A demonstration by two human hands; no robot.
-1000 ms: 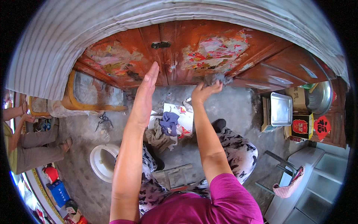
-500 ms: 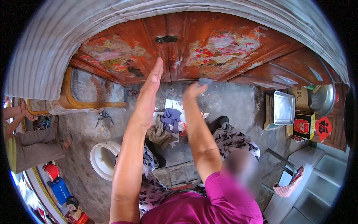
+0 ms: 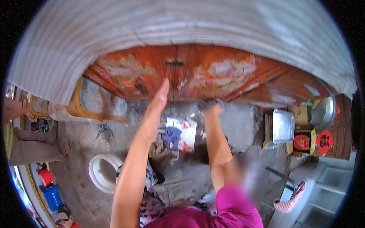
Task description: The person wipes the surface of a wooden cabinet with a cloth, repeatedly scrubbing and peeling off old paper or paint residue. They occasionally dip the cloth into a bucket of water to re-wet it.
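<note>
My left hand (image 3: 156, 108) is stretched out flat, fingers straight and together, with nothing in it. Its fingertips overlap the reddish-brown wooden cabinet (image 3: 167, 85); whether they touch it I cannot tell. My right hand (image 3: 216, 110) is closed around a grey rag (image 3: 205, 104), blurred by motion, low at the foot of the right door. Patches of torn, colourful paper (image 3: 224, 72) cling to both doors. On the floor between my arms lies a white sheet (image 3: 189, 132) with a crumpled navy cloth (image 3: 172, 136) and a brownish cloth (image 3: 158, 152).
A white bucket (image 3: 92, 173) stands left of my legs. Striped fabric (image 3: 182, 22) hangs over the cabinet top. At the right are a metal tray (image 3: 283, 126), boxes (image 3: 303, 142) and a white shelf unit (image 3: 323, 193). Another person's legs (image 3: 36, 146) show at the far left.
The view has tilted up, so the cabinet sits lower in the picture. My right hand has shifted right with the rag along the cabinet's bottom. The left hand stays flat and raised.
</note>
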